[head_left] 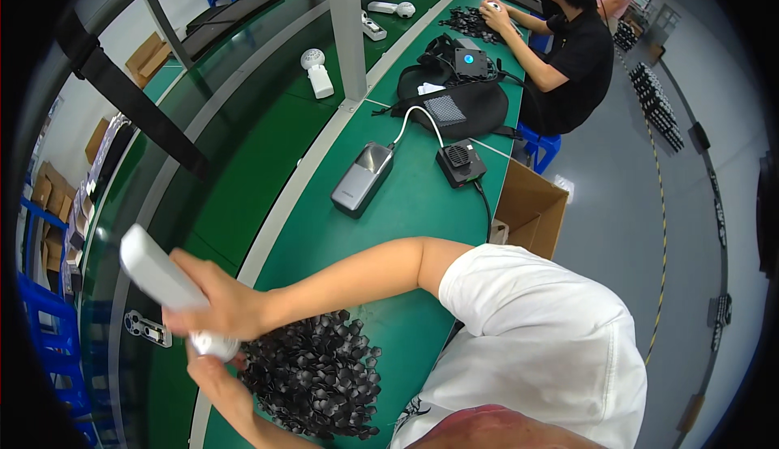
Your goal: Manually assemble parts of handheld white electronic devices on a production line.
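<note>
My right hand (223, 299) is closed round the handle of a white handheld fan (162, 270), smeared a little by motion. The fan's round head (213, 343) points down toward my left hand (213, 376), whose fingers close about it and are partly hidden. Both hands are over the edge between the green table and the conveyor. Close beside them on the table lies a heap of small black, petal-edged plastic pieces (316, 372). An opened white fan part (148, 329) rests on the conveyor left of my hands.
A grey power bank (362, 180) connects by white cable to a small black box (460, 163). Behind are a black bag (454, 108) and a metal post (346, 35). More fans (317, 74) lie on the green conveyor (251, 141). A co-worker (572, 51) sits at the far right.
</note>
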`<act>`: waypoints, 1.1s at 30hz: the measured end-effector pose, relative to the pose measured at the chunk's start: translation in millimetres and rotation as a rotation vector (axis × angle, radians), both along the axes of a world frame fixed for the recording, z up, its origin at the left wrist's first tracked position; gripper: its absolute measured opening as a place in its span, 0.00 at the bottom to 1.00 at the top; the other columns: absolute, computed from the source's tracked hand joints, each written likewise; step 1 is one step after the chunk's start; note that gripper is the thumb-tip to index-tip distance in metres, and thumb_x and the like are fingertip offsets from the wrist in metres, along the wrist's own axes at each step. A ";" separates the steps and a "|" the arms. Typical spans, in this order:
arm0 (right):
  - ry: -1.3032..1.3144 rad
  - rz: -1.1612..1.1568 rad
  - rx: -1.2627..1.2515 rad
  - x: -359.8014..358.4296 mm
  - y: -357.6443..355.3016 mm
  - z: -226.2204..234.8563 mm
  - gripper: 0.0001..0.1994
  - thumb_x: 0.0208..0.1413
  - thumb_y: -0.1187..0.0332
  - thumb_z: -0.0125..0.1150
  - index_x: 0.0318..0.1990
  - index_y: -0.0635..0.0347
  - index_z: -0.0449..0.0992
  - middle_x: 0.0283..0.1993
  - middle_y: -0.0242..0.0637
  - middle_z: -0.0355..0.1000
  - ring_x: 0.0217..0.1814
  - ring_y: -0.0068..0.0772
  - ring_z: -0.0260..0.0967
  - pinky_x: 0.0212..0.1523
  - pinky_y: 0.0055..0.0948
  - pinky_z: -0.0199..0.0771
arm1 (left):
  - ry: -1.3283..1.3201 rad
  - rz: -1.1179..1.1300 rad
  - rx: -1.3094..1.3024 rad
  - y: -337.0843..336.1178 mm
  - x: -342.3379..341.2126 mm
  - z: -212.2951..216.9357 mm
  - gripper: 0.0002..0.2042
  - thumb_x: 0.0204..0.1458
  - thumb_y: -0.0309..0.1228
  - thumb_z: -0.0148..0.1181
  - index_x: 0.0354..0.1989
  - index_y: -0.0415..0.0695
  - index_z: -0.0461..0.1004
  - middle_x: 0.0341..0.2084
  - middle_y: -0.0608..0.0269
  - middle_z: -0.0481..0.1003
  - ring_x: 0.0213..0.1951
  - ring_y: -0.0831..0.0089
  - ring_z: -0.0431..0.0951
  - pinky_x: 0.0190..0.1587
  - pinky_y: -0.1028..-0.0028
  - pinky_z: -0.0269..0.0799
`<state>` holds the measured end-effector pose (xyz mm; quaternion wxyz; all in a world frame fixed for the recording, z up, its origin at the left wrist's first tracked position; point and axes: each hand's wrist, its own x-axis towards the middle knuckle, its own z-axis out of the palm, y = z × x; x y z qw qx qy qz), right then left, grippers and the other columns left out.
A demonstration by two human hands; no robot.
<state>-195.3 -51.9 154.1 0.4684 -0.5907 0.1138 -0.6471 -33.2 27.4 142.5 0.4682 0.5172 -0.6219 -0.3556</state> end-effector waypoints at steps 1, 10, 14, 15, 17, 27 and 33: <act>-0.137 0.215 0.365 -0.3 -4.3 3.8 0.19 0.54 0.55 0.63 0.42 0.59 0.67 0.35 0.35 0.71 0.35 0.32 0.74 0.37 0.35 0.76 | -0.152 -0.069 0.060 0.2 -4.9 3.0 0.30 0.60 0.55 0.48 0.50 0.34 0.71 0.32 0.55 0.77 0.34 0.65 0.76 0.37 0.66 0.72; -0.445 0.832 1.061 6.4 -66.4 -47.1 0.20 0.55 0.63 0.60 0.51 0.53 0.60 0.37 0.36 0.68 0.37 0.34 0.73 0.36 0.46 0.80 | -0.925 -0.434 -0.012 -7.4 -47.4 -32.6 0.18 0.42 0.29 0.70 0.43 0.38 0.78 0.25 0.52 0.77 0.25 0.54 0.76 0.31 0.64 0.71; -0.254 0.858 1.076 2.5 -53.8 -31.4 0.20 0.54 0.64 0.60 0.51 0.48 0.58 0.44 0.38 0.66 0.39 0.41 0.72 0.36 0.56 0.80 | -0.853 -0.419 0.105 -10.3 -54.9 -29.4 0.13 0.41 0.25 0.69 0.37 0.38 0.80 0.22 0.54 0.76 0.27 0.55 0.77 0.32 0.63 0.71; -0.228 0.846 1.040 4.7 -60.6 -33.5 0.23 0.55 0.64 0.61 0.54 0.44 0.55 0.47 0.39 0.65 0.41 0.43 0.72 0.36 0.58 0.79 | -0.854 -0.422 0.107 -10.7 -55.2 -28.9 0.13 0.41 0.25 0.69 0.37 0.38 0.80 0.22 0.54 0.76 0.27 0.55 0.77 0.32 0.63 0.71; -0.204 0.835 1.002 0.7 -64.1 -27.6 0.26 0.55 0.63 0.61 0.56 0.40 0.53 0.51 0.40 0.64 0.43 0.46 0.72 0.37 0.60 0.79 | -0.841 -0.397 0.091 -12.0 -54.7 -26.8 0.10 0.41 0.24 0.69 0.34 0.36 0.80 0.23 0.53 0.76 0.27 0.56 0.77 0.32 0.63 0.71; -0.380 0.901 0.958 -13.1 -79.6 -25.6 0.20 0.58 0.60 0.61 0.52 0.45 0.57 0.42 0.37 0.67 0.42 0.44 0.73 0.39 0.56 0.82 | -0.704 -0.273 -0.029 -19.9 -33.0 -23.0 0.06 0.45 0.20 0.65 0.30 0.33 0.76 0.24 0.50 0.75 0.27 0.54 0.75 0.32 0.63 0.69; -0.332 0.817 0.913 -39.0 -72.2 0.5 0.19 0.59 0.60 0.59 0.53 0.47 0.57 0.45 0.38 0.67 0.44 0.49 0.75 0.39 0.56 0.82 | -0.756 -0.002 -0.198 -34.5 6.3 -30.1 0.03 0.53 0.20 0.58 0.31 0.33 0.71 0.25 0.51 0.72 0.25 0.57 0.72 0.30 0.64 0.66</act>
